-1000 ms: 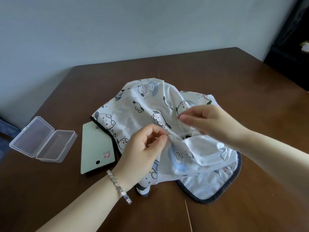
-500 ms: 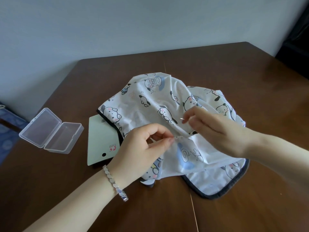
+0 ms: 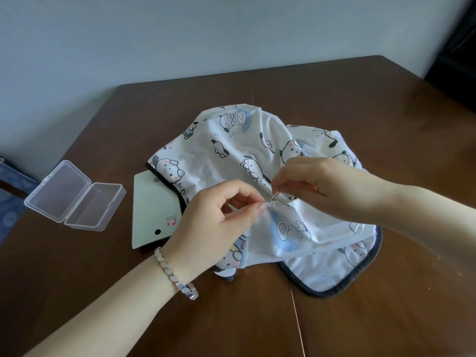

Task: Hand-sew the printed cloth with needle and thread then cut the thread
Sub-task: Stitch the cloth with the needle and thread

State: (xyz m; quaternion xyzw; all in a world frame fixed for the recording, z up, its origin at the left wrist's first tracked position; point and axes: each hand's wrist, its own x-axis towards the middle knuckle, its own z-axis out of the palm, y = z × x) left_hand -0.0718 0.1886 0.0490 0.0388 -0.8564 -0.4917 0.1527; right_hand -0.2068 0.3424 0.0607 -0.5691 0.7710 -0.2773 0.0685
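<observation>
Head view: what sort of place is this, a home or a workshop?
Probably a room at home, not a workshop: a plain wall, a brown wooden table, and on it a printed cloth and a small clear box.

One printed cloth [image 3: 226,148], one needle [image 3: 274,196], two hands (left hand [image 3: 213,225], right hand [image 3: 319,184]), one clear box [image 3: 74,197], one green card [image 3: 152,210], one bracelet [image 3: 175,275], one surface [image 3: 360,99].

Silver link bracelet [image 3: 176,274], left wrist

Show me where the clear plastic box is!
In the head view, the open clear plastic box lies at the left of the brown wooden table, beside the pale green card.
</observation>
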